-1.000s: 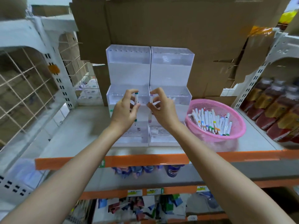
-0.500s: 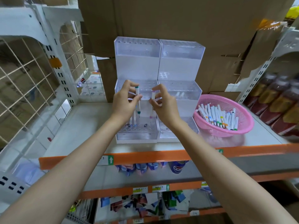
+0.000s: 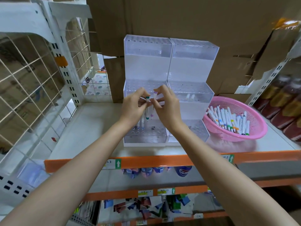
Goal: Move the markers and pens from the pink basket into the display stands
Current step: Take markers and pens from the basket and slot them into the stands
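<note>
Above the front tier of the left display stand (image 3: 145, 138), your left grip (image 3: 132, 106) pinches a teal-capped marker (image 3: 147, 115) upright and your right grip (image 3: 168, 109) pinches a purple-capped marker (image 3: 154, 95) just beside it. The pink basket (image 3: 257, 134) of markers (image 3: 228, 119) lies right of both grips, on the shelf (image 3: 91, 128).

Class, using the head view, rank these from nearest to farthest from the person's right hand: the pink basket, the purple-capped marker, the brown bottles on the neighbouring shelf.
1. purple-capped marker: pinched in the right hand itself, in front of the stands.
2. pink basket: on the shelf, to the hand's right.
3. brown bottles: beyond the basket, at the far right edge.
</note>
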Motion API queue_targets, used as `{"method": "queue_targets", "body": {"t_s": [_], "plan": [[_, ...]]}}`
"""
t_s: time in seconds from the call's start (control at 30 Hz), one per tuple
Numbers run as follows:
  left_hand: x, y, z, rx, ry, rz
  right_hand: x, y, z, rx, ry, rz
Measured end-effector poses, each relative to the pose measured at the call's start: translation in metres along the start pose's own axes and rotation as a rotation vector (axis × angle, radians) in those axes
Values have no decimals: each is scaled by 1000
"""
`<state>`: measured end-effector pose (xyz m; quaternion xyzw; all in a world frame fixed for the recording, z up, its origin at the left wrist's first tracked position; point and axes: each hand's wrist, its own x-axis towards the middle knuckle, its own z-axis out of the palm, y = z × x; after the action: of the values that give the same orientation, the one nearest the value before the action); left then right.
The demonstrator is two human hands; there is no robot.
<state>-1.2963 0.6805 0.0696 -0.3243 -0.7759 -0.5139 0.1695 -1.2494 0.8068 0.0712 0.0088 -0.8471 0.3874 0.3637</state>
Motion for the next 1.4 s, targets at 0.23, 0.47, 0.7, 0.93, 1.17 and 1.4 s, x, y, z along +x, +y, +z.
{"method": "queue_targets", "body": {"t_s": [0.23,0.47,0.7,0.93,1.17,1.4], "plan": [[0,-3,2,6,-5,44,-2,7,-1,-12,-9,2],[1,-10,1,115,-71,147,-3,11,-1,-7,-14,29],[3,-8,1,221,-77,235,-5,11,-5,16,7,41],[1,-15,2,420,-104,273,-8,7,-6,35,1,40],[-5,-15,1,477,-113,344,-11,7,-5,26,23,31],[-7,-15,-1,482,-117,371,-12,6,-8,28,10,8]]}}
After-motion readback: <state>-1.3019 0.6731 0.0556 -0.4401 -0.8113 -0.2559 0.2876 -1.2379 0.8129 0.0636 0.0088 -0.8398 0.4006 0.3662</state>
